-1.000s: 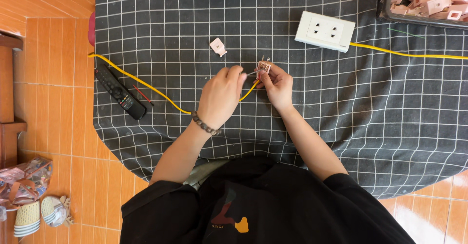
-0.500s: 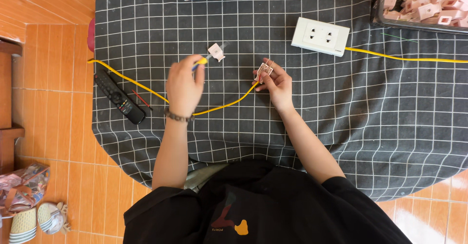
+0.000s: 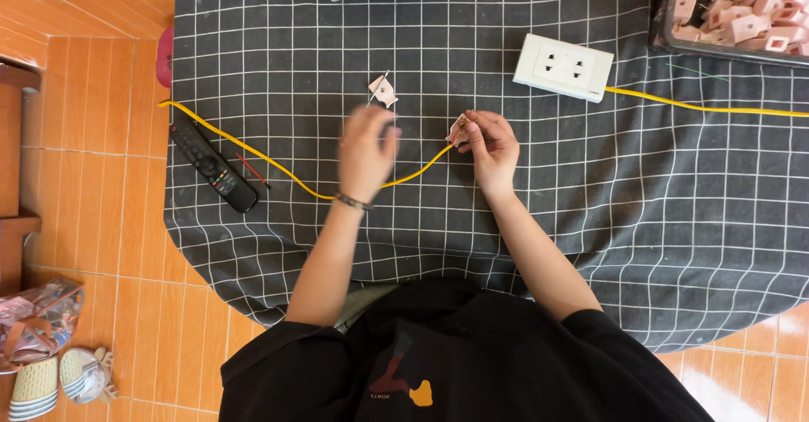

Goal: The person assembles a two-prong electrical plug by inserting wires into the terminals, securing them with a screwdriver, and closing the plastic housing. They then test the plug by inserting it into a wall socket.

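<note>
The small pinkish plug piece (image 3: 459, 127) sits at the end of a yellow cable (image 3: 278, 168) that curves across the dark checked cloth (image 3: 590, 220) on the floor. The right hand (image 3: 491, 146) pinches this piece between fingertips and thumb, just above the cloth. The left hand (image 3: 367, 151) is blurred, hovering over the cable with fingers loosely curled; whether it holds anything cannot be told. A second pinkish plug part (image 3: 383, 90) lies just beyond it. A black remote (image 3: 212, 167) rests beside the cable, a white socket block (image 3: 564, 67) further right.

The right hand (image 3: 491, 146) pinches a small plug part (image 3: 459, 129) on the yellow cable (image 3: 278, 168); the blurred left hand (image 3: 367, 150) seems empty.
</note>
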